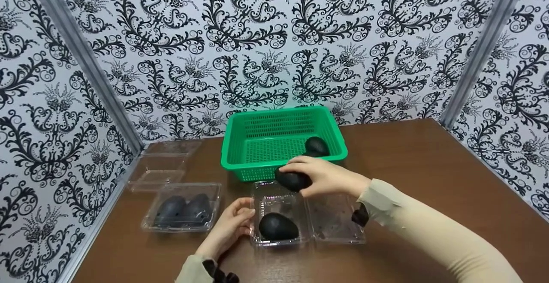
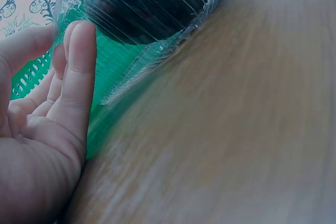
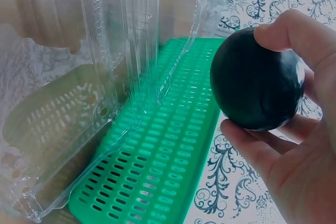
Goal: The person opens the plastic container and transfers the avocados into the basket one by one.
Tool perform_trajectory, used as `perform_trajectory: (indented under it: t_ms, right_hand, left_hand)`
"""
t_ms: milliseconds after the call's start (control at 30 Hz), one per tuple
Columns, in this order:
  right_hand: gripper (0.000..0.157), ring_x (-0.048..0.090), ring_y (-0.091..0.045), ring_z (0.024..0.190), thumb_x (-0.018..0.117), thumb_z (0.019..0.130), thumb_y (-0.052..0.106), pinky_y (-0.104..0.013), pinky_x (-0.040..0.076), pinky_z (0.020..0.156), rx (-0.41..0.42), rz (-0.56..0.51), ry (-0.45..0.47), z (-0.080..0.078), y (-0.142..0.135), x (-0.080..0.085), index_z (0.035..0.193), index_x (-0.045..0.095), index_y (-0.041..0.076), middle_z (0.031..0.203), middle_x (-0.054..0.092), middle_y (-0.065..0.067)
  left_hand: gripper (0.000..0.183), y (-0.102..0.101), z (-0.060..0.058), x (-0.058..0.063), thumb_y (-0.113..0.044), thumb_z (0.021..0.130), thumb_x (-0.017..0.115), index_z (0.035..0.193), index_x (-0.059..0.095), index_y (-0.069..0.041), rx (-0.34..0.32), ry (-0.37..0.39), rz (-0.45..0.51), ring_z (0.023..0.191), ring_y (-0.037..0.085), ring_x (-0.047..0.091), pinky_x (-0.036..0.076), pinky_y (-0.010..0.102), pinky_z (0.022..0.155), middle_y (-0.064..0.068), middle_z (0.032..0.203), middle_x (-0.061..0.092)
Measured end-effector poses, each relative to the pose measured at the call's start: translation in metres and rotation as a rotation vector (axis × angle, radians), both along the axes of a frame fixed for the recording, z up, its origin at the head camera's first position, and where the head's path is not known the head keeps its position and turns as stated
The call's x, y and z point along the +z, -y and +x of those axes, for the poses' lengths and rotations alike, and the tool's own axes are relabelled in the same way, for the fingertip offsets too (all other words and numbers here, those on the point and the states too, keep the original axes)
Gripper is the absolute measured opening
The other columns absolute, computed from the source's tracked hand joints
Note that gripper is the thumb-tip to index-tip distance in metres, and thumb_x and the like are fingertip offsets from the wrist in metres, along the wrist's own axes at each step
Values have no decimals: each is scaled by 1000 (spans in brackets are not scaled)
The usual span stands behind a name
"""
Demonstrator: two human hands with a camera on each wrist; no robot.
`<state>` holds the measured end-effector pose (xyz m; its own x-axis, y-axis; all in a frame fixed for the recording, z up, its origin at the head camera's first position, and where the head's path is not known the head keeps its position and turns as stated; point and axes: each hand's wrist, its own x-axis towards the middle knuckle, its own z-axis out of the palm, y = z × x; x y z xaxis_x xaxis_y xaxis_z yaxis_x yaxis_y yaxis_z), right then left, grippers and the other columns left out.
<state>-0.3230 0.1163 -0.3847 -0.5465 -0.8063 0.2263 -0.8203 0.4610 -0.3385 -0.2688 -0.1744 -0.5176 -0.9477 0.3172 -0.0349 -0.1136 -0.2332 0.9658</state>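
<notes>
In the head view my right hand [image 1: 328, 176] holds a dark avocado [image 1: 292, 181] above the back end of an open clear plastic clamshell box [image 1: 281, 206]. The right wrist view shows thumb and fingers round that avocado [image 3: 252, 82]. Inside the box, at its near end, lies another avocado [image 1: 278, 227]. My left hand [image 1: 233, 223] is at the box's left side. In the left wrist view its thumb and fingertips pinch the edge of the plastic wall. The box's lid [image 1: 336, 218] lies folded out flat to the right, partly under my right forearm.
Behind the box stands a green slotted basket [image 1: 229, 146] with a dark avocado [image 1: 317, 146] in its right corner. On the left sits a closed clear box [image 1: 182, 186] with two avocados in it. An open clear clamshell [image 1: 161, 163] lies farther back, near the patterned wall.
</notes>
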Motion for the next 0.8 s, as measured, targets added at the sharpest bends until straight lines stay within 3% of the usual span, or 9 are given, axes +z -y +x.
perform_trajectory:
  t_ms: [467, 800]
  right_hand:
    - [67, 51, -24, 118, 71, 74, 13, -41, 49, 90, -3, -15, -36, -4, -5, 13, 139, 54, 17, 136, 50, -9]
    - [69, 49, -22, 119, 71, 73, 16, -41, 47, 93, -52, -28, -22, -11, -5, 20, 139, 53, 22, 135, 51, -4]
  left_hand:
    - [39, -1, 0, 1, -6, 93, 60, 126, 42, 4, 6, -1, -4, 64, 11, 54, 49, 21, 54, 3, 86, 54]
    - [37, 0, 0, -2, -6, 92, 63, 124, 46, -1, 25, 22, 8, 61, 10, 53, 48, 20, 52, 1, 84, 56]
